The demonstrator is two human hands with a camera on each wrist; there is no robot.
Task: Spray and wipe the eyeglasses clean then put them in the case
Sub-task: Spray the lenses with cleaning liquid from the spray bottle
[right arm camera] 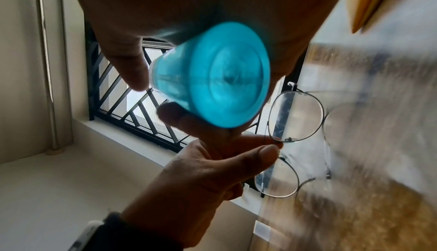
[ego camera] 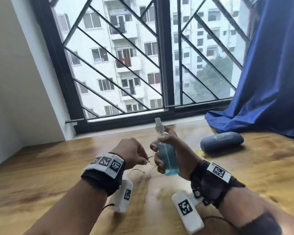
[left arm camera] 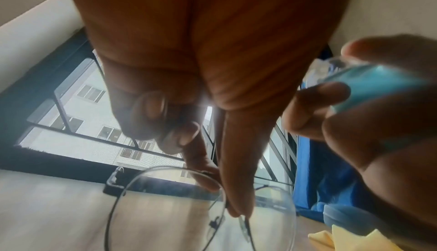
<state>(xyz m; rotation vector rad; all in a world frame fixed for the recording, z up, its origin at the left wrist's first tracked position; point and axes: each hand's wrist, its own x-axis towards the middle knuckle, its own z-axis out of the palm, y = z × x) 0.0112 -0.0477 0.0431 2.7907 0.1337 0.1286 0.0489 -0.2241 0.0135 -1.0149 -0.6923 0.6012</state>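
Pinching eyeglasses (right arm camera: 295, 116) (left hand (ego camera: 134, 154)), right hand (ego camera: 175, 150) gripping bottle (ego camera: 167, 156).

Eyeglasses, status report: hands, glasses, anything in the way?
Left hand pinches eyeglasses at the bridge. Right hand grips spray bottle, nozzle up. Case shut on table, nothing blocking.

— Where are the thin black wire-framed eyeglasses (right arm camera: 287, 142) with round clear lenses?

— Held up above the wooden table, arms unfolded, pinched at the bridge, lenses hazy.

— The clear plastic spray bottle of blue liquid (ego camera: 166, 156)?

— Upright just beside the eyeglasses, white nozzle on top, gripped round its body.

— The case?

— A dark blue oblong eyeglass case (ego camera: 221, 141) lies closed on the table, near a yellow cloth (left arm camera: 343, 240).
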